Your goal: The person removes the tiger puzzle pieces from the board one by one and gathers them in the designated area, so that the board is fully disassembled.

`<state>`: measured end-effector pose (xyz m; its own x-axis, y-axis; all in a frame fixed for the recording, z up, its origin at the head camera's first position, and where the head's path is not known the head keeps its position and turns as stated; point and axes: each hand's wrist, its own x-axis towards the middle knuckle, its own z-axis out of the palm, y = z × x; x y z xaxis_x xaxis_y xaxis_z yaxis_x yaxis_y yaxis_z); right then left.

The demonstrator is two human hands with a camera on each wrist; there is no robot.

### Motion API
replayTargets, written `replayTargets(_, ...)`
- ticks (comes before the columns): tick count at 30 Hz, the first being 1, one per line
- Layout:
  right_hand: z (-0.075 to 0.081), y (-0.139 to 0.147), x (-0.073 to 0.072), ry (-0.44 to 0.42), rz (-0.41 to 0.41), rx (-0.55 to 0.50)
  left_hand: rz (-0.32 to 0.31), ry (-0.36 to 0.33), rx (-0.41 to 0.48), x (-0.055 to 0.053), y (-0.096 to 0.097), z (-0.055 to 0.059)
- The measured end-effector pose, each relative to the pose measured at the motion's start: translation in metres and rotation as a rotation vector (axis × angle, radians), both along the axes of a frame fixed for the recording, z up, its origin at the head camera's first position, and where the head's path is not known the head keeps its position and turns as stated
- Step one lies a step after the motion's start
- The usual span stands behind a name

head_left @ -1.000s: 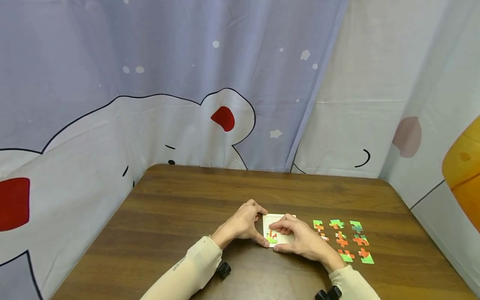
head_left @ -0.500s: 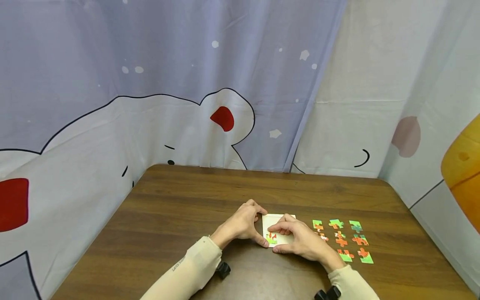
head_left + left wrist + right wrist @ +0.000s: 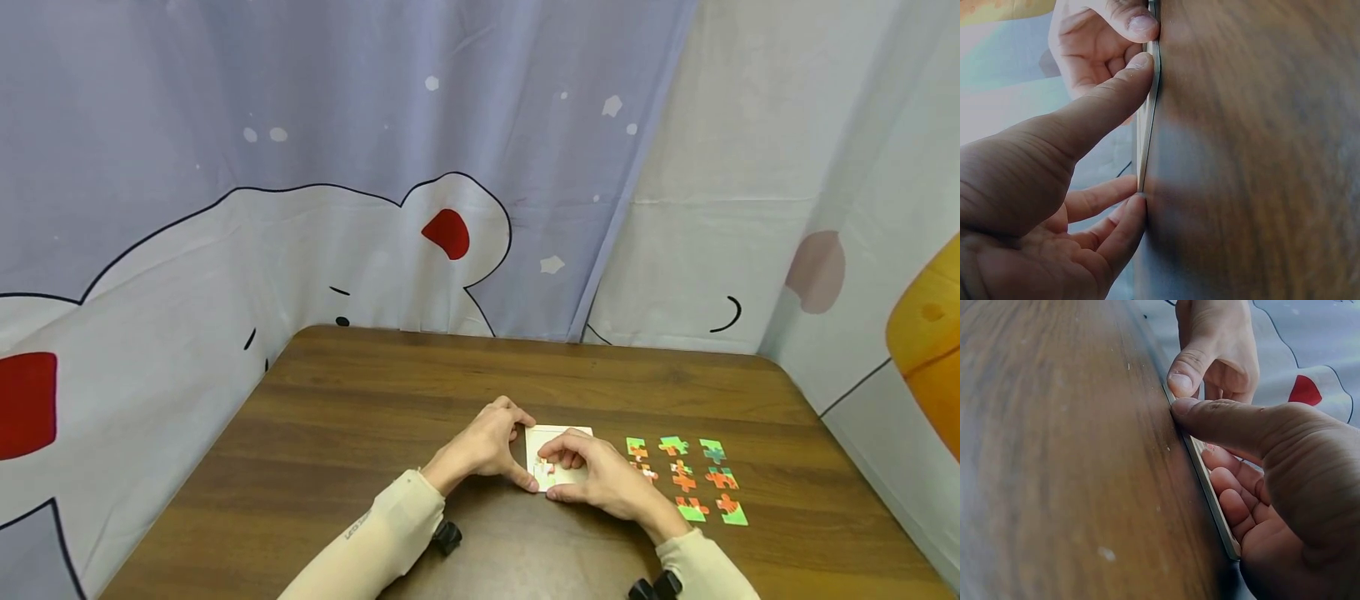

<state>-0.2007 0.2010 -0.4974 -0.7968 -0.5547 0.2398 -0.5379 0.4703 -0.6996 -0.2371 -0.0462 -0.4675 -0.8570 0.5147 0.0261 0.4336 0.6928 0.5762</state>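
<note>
A small pale square puzzle board point(image 3: 555, 432) lies on the table with a jigsaw piece point(image 3: 546, 472) in its near left corner. My left hand point(image 3: 486, 446) grips the board's left side, thumb at the near corner and fingers at the far one. In the left wrist view the board point(image 3: 1144, 134) shows edge-on between that thumb and the fingers. My right hand point(image 3: 603, 477) curls over the board, its thumb at the near edge and its index fingertip right by the piece. Both thumbs meet closely along the board's edge point(image 3: 1213, 506) in the right wrist view. The right palm hides much of the board.
Several loose jigsaw pieces point(image 3: 683, 477), orange and green, lie in rows to the right of my right hand. A brown wooden table point(image 3: 360, 417) extends on all sides. Printed curtains point(image 3: 360, 125) hang behind it.
The piece on the board looks paler and shinier now than the green and red it showed before. Both hands keep almost the same places.
</note>
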Motion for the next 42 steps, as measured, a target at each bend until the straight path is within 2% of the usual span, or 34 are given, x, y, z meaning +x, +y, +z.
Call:
replayTargets(14, 0.0059, -0.0003, 0.0012, -0.086, -0.015, -0.035, 0.003, -0.002, -0.006, -0.0016, 0.0003, 0.0015)
replayTargets(27, 0.0064, 0.0015, -0.0009, -0.114, -0.031, -0.073, 0.003, -0.017, 0.009, -0.0017, 0.0008, 0.0016)
replayTargets(42, 0.0046, 0.0056, -0.0035, -0.097, -0.044, -0.149, -0.001, -0.011, 0.002, -0.0002, 0.0009, 0.0012)
